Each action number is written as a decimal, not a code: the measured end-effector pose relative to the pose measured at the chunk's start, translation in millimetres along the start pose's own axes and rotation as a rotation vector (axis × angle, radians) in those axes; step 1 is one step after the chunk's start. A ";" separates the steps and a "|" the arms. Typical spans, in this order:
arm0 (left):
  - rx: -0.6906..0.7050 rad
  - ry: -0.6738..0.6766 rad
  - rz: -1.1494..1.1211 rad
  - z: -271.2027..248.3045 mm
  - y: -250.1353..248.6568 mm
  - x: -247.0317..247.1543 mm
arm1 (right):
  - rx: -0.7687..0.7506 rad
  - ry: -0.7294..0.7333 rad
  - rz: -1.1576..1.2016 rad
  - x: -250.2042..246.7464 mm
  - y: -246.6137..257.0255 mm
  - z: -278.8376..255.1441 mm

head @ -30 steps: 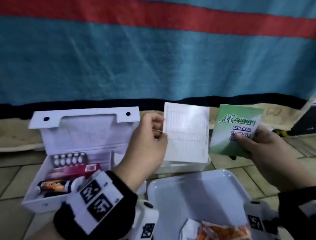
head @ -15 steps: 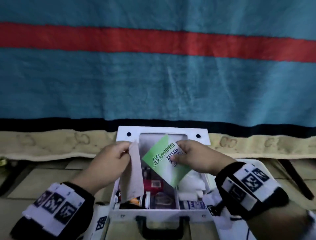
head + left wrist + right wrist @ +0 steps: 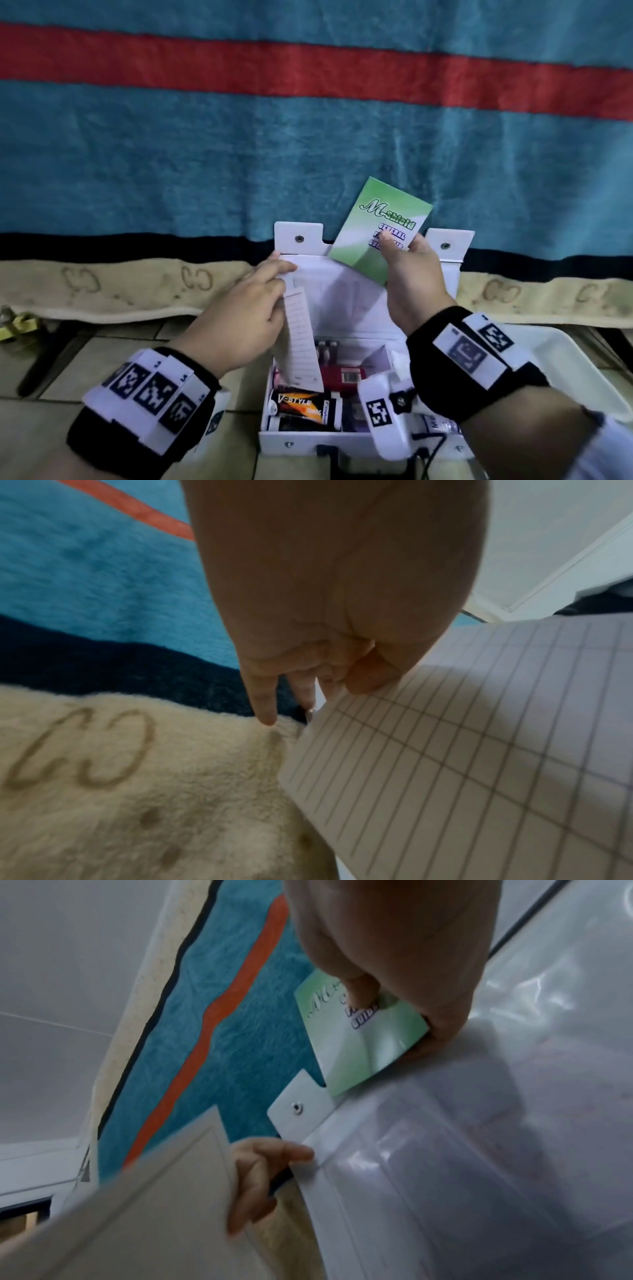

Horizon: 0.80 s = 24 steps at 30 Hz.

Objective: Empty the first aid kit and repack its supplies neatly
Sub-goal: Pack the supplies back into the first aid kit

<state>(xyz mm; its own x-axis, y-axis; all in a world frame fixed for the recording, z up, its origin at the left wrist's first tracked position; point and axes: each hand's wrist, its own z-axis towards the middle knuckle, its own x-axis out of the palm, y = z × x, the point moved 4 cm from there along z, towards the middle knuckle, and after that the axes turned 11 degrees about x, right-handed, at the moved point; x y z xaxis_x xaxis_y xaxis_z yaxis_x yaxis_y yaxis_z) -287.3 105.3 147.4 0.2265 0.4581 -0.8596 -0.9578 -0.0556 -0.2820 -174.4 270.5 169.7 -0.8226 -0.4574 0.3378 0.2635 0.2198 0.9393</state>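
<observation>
The white first aid kit (image 3: 356, 442) stands open on the floor, its lid (image 3: 346, 301) upright against the blanket. My right hand (image 3: 407, 260) pinches a green M-shield guide booklet (image 3: 376, 229) at the lid's top edge; in the right wrist view the green booklet (image 3: 363, 1039) sits against the lid's clear pocket (image 3: 445, 1150). My left hand (image 3: 260, 308) pinches a lined white card (image 3: 301, 342) over the box, and its forefinger touches the lid's left rim. The lined card (image 3: 479, 750) fills the left wrist view. Inside lie a V-Style tube (image 3: 301, 404) and a red box (image 3: 342, 375).
A teal blanket (image 3: 239, 154) with a red stripe hangs behind, with a beige hem (image 3: 120, 287) at the floor. A white tray (image 3: 561, 363) lies to the right of the kit. The floor is tiled (image 3: 51, 370). A brass object (image 3: 13, 325) sits at far left.
Both hands rose from inside the box to the lid's top. The green booklet went up above the lid's rim; the lined card now hangs edge-on over the box.
</observation>
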 end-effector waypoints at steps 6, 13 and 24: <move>0.051 0.048 0.020 -1.1 -0.9 3.5 | -0.126 0.042 -0.035 8.1 -7.1 -4.5; 0.039 0.057 0.030 -4.3 4.1 2.8 | -0.381 0.154 -1.066 13.2 13.2 -5.9; 0.052 0.014 -0.096 -12.7 0.9 -7.2 | -0.478 0.176 -1.681 26.7 23.3 -17.9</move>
<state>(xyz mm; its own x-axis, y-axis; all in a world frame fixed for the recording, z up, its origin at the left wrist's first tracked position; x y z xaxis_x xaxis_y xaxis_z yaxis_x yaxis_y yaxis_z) -287.6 90.6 147.9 0.3195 0.4465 -0.8358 -0.9395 0.0342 -0.3408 -181.2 248.0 201.7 -0.2821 0.0117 -0.9593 -0.6005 -0.7820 0.1671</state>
